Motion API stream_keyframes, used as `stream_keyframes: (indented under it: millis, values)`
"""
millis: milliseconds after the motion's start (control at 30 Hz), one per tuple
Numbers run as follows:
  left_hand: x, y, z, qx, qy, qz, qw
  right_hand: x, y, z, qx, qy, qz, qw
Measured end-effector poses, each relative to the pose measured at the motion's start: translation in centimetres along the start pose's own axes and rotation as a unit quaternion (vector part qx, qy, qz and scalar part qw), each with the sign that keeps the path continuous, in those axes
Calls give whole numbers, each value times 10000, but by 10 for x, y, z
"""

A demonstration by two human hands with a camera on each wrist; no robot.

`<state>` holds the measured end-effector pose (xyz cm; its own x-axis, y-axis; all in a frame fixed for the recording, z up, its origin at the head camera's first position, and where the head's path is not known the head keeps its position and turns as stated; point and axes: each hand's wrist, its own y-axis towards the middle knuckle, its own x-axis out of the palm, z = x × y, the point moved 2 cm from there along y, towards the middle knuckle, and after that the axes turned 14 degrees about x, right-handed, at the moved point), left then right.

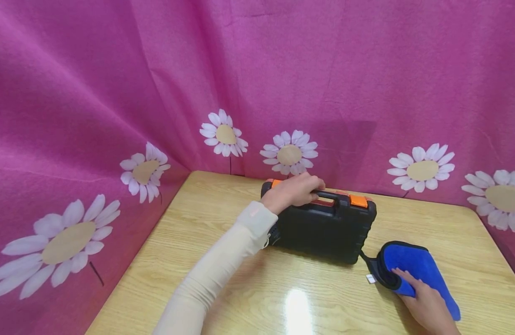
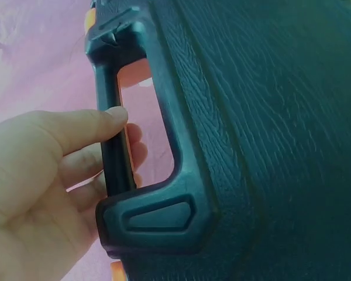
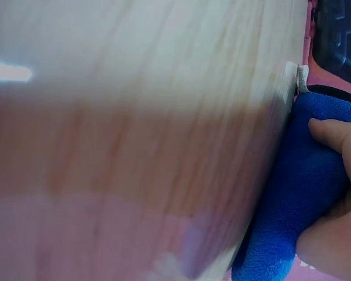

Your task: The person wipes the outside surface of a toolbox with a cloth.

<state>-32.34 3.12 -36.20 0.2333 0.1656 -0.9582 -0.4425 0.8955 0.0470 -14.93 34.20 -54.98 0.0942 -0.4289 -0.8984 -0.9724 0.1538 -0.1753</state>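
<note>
A black plastic carrying case [image 1: 320, 232] with orange latches stands upright on the wooden table, handle on top. My left hand [image 1: 297, 190] grips its handle [image 2: 111, 146]; in the left wrist view the thumb lies over the bar and the fingers come round from behind. At the right, a blue plush cloth [image 1: 424, 265] with black edging lies with one side rolled over. My right hand [image 1: 429, 302] holds the rolled part, thumb and fingers on the blue pile [image 3: 298, 170] in the right wrist view. A small white tag [image 1: 370, 278] sticks out from its edge.
The wooden table [image 1: 157, 279] reaches back to a pink curtain [image 1: 257, 70] printed with white daisies. More of that curtain hangs along the left side. A black strap end of the cloth runs up to the case's lower right corner.
</note>
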Motion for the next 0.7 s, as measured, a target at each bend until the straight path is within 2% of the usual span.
stream_keyframes:
  millis: [133,233,433,700]
  values:
    - [0,-2,2,-97,108,122,9998,1,1,0,-71,57,66,9999]
    - [-1,-3,4,-80,134,73,9999,1,0,-1,-47,41,45,10000]
    - [-3,-6,7,11,38,-328,9995,2,1,1,51,-16,-48,10000]
    - [-9,-8,11,145,-379,-969,9945,2,0,1,51,33,37,10000]
